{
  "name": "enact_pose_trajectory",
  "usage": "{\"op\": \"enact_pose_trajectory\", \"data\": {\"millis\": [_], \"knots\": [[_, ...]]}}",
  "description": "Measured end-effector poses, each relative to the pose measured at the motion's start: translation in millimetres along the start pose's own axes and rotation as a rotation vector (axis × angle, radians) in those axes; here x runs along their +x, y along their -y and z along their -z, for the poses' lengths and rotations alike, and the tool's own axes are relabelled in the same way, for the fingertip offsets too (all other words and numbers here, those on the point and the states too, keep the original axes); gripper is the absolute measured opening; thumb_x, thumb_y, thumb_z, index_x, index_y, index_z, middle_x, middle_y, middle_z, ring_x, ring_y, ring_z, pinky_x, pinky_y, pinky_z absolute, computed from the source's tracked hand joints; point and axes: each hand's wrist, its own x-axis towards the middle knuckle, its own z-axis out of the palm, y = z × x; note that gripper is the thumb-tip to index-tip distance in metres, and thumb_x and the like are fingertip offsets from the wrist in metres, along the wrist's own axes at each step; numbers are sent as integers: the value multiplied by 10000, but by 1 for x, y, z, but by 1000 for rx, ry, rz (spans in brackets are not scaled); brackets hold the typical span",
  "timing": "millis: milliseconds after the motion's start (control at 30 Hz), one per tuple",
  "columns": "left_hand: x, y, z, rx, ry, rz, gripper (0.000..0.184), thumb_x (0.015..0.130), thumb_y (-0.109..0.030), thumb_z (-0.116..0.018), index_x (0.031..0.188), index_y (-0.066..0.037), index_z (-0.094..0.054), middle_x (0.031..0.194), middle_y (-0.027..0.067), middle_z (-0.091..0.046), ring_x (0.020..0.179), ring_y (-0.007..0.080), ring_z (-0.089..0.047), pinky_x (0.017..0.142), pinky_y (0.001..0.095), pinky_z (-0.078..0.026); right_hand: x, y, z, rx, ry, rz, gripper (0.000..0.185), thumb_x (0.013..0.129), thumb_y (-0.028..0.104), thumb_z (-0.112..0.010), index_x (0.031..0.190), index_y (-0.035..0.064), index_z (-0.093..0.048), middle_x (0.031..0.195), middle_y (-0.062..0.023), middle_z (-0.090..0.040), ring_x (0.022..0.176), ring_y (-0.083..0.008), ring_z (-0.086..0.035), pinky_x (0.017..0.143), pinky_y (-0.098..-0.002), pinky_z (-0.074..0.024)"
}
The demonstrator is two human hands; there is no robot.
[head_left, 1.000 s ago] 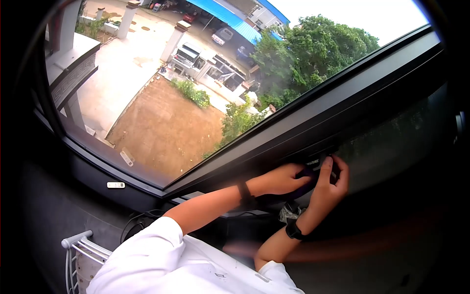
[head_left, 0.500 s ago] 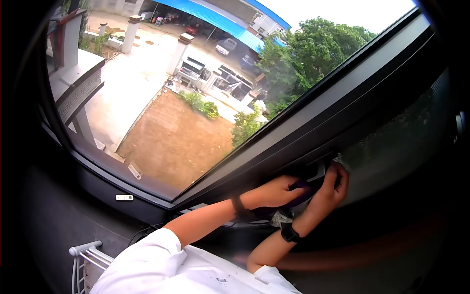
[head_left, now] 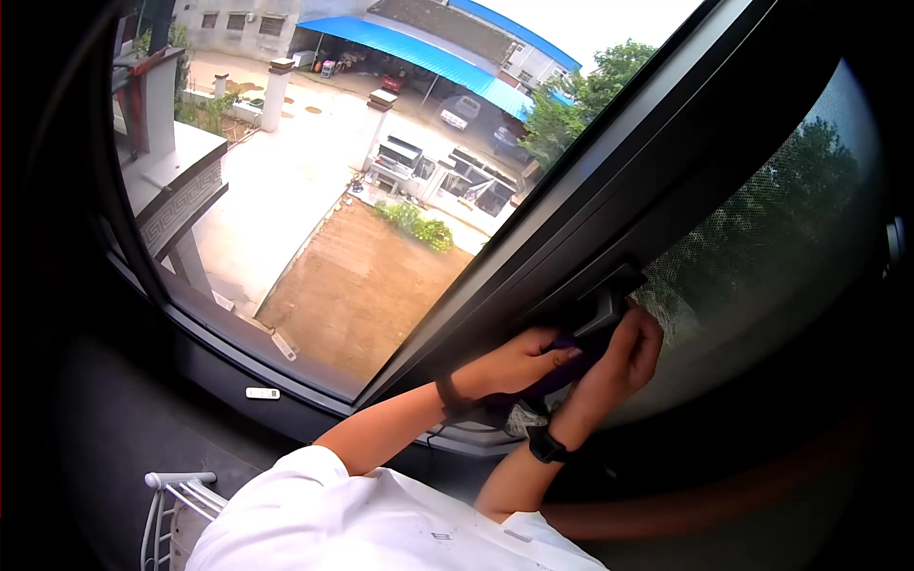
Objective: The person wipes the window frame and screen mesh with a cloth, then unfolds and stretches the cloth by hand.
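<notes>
My left hand [head_left: 522, 364] is closed on a dark purple cloth [head_left: 562, 376], thumb lying along it. The cloth stretches towards my right hand, beside a grey window handle [head_left: 605, 309] on the dark frame. My right hand [head_left: 630, 354] is closed with bent fingers at the handle's right side, close to the mesh screen [head_left: 733, 247]. Its fingertips are partly hidden, so what they pinch cannot be made out. Below the cloth, near my right wrist, is a crumpled whitish piece [head_left: 526, 419] of unclear kind.
A large window pane [head_left: 362, 257] fills the left, with a yard outside. A white remote control [head_left: 263, 393] lies on the dark sill. At lower left stands a rack with pale metal bars [head_left: 181, 481]. A dark window frame [head_left: 562, 219] slants across the middle.
The view has shifted, showing more of the mesh screen and the handle. Both hands stay by the handle, the left still on the purple cloth.
</notes>
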Motion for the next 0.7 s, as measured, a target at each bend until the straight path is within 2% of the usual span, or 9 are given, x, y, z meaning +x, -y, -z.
{"op": "enact_pose_trajectory", "data": {"millis": [67, 167, 333, 400, 467, 533, 600, 633, 700], "knots": [[-2, 2, 0, -141, -17, -63, 243, 933, -232, -566, 990, -1, -614, 806, -30, -579, 742, 37, -478, 655, 211, -425, -5, 2, -3, -133, 24, 176, 101, 887, 95, -579, 915, 0, -604, 910, -56, -588, 802, -134, -538, 727, -256, -443], [-8, 3, 3, -90, -55, -46, 238, 942, -231, -548, 986, -4, -609, 819, -29, -575, 746, 33, -475, 651, 203, -422, -4, -3, 1, -120, 85, 241, 79, 867, 76, -610, 913, 12, -616, 889, -43, -583, 753, -122, -530, 659, -238, -428], [-16, 15, 6, -138, -204, 13, 229, 950, -241, -542, 974, -21, -604, 807, -41, -560, 731, 27, -476, 640, 194, -415, -6, -7, -1, -66, 98, 183, 57, 840, 54, -641, 886, 20, -635, 848, -28, -570, 722, -105, -515, 601, -230, -394], [-21, 15, 9, -119, -191, 58, 230, 952, -235, -539, 1009, -19, -595, 837, -30, -577, 733, 33, -494, 646, 194, -425, -5, -9, 6, 42, 177, 152, 81, 816, 14, -655, 895, 22, -637, 841, -33, -568, 721, -107, -522, 599, -238, -407], [-27, 12, 7, -193, -327, 87, 258, 953, -250, -535, 1051, -16, -581, 873, -10, -597, 745, 44, -521, 659, 200, -444, -5, -8, 9, 54, 227, 153, 144, 773, -38, -674, 894, 28, -632, 848, -62, -589, 707, -146, -563, 615, -249, -442], [-31, 10, 8, -253, -316, 23, 323, 942, -283, -540, 1114, -9, -548, 956, 31, -610, 838, 90, -573, 732, 237, -478, -5, -15, 12, 88, 262, 183, 165, 758, -43, -680, 894, 35, -630, 842, -76, -602, 715, -161, -589, 623, -250, -454], [-33, -2, -4, -270, -339, -13, 367, 916, -276, -563, 1157, -4, -515, 1045, 63, -599, 926, 132, -586, 806, 266, -485, -3, -19, 19, 124, 315, 215, 168, 774, -46, -674, 909, 40, -621, 868, -41, -579, 718, -94, -548, 602, -220, -437], [-35, 3, -1, -260, -418, -13, 363, 899, -232, -560, 1173, -1, -499, 1085, 85, -588, 990, 175, -584, 870, 303, -477, -5, -27, 22, 101, 274, 205, 169, 775, -51, -676, 905, 41, -622, 855, -49, -588, 713, -104, -571, 612, -225, -463], [-37, 4, 6, -224, -435, -12, 341, 900, -210, -545, 1166, -2, -501, 1072, 87, -590, 977, 183, -585, 863, 310, -477, -2, -44, 28, 91, 171, 155, 160, 783, -52, -671, 906, 39, -624, 861, -52, -592, 707, -105, -571, 607, -226, -465]]}}
